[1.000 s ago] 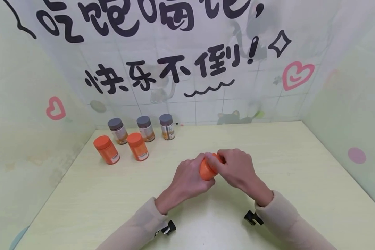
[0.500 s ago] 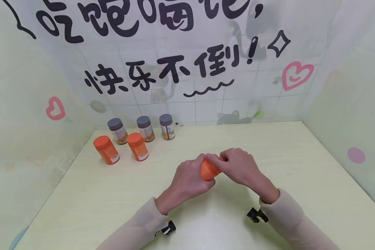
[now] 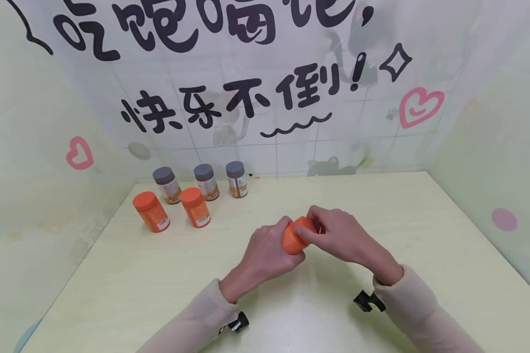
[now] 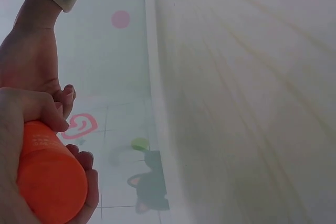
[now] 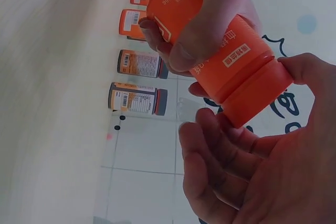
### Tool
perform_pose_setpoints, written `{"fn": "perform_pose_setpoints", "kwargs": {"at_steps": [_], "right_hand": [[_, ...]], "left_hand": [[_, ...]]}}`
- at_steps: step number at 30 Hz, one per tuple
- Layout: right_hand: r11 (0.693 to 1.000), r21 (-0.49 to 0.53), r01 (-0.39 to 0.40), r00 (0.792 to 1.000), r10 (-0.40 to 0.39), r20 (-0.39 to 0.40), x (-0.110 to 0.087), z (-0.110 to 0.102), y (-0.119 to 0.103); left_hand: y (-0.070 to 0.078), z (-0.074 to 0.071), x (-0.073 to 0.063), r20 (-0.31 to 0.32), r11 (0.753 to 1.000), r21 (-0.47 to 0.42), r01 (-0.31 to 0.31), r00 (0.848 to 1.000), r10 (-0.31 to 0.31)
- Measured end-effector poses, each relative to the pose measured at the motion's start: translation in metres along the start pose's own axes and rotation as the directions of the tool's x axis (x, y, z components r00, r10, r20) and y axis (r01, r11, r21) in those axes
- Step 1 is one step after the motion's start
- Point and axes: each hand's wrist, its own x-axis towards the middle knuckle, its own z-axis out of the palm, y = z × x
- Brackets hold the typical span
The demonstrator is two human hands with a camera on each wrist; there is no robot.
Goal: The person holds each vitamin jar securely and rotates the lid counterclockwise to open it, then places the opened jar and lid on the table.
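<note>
An orange bottle [image 3: 292, 241] is held tilted above the middle of the table. My left hand [image 3: 265, 251] grips its body, fingers wrapped round the printed side, as the right wrist view shows. The bottle's round base [image 4: 55, 184] faces the left wrist camera. On the orange screw cap [image 5: 257, 92], my right hand [image 3: 342, 235] pinches with thumb and index finger at opposite edges of the rim. The other right fingers curl loosely below the cap. In the right wrist view the cap sits on the bottle's neck.
Two orange bottles [image 3: 196, 208] stand at the table's back left. Behind them, near the wall, are three grey-capped bottles [image 3: 237, 180]. A printed cloth [image 3: 287, 108] backs the pale table [image 3: 406, 235]. Black wrist cameras [image 3: 369, 301] hang under both sleeves.
My right hand and forearm have swung outward to the right, with the thumb shifting along the cap. More of the cap shows. The left hand has stayed in place on the bottle.
</note>
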Motion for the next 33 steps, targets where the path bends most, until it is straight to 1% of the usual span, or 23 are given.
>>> {"fn": "perform_pose_setpoints", "kwargs": {"at_steps": [6, 8, 11, 15, 17, 19, 22, 27, 30, 33], "right_hand": [[0.998, 0.036, 0.057, 0.995, -0.06, 0.086, -0.0018, -0.0036, 0.0004], [0.997, 0.037, 0.074, 0.993, -0.077, 0.089, -0.0021, -0.0038, 0.0002], [0.997, 0.017, 0.073, 0.996, -0.074, 0.04, -0.0016, -0.0029, -0.0003], [0.999, -0.039, 0.001, 0.998, -0.003, -0.057, -0.0003, -0.0014, 0.0001], [0.998, -0.06, -0.033, 0.997, 0.029, -0.076, 0.0004, -0.0013, 0.0011], [0.997, -0.061, -0.051, 0.996, 0.046, -0.077, 0.0009, -0.0013, 0.0022], [0.999, -0.036, -0.034, 0.998, 0.032, -0.054, 0.0016, -0.0023, 0.0031], [1.0, 0.006, -0.013, 1.0, 0.013, 0.003, 0.0004, -0.0064, 0.0031], [0.999, 0.029, 0.013, 0.999, -0.014, 0.04, -0.0003, -0.0088, 0.0046], [0.997, 0.063, 0.054, 0.994, -0.059, 0.087, -0.0008, -0.0106, 0.0054]], "left_hand": [[-0.0003, 0.0, -0.0003, 0.004, 1.0, 0.007, -0.007, 1.0, 0.007], [-0.0003, 0.0001, -0.0005, 0.003, 1.0, 0.01, -0.009, 1.0, 0.009], [-0.0001, 0.0003, -0.0013, 0.002, 1.0, 0.007, -0.005, 1.0, 0.005], [0.0005, 0.0011, -0.0016, -0.012, 1.0, 0.006, -0.006, 1.0, 0.006], [0.0008, 0.0017, -0.0016, -0.024, 1.0, 0.014, -0.015, 1.0, 0.016], [0.001, 0.0022, -0.0015, -0.036, 0.999, 0.025, -0.024, 0.999, 0.025], [0.0009, 0.0025, -0.0019, -0.038, 0.999, 0.031, -0.025, 0.999, 0.026], [0.0001, 0.0027, -0.0016, -0.019, 0.999, 0.03, -0.017, 1.0, 0.018], [-0.0004, 0.0036, -0.0012, -0.017, 0.999, 0.031, -0.018, 1.0, 0.019], [-0.0011, 0.004, -0.0015, -0.013, 0.999, 0.033, -0.019, 1.0, 0.019]]}}
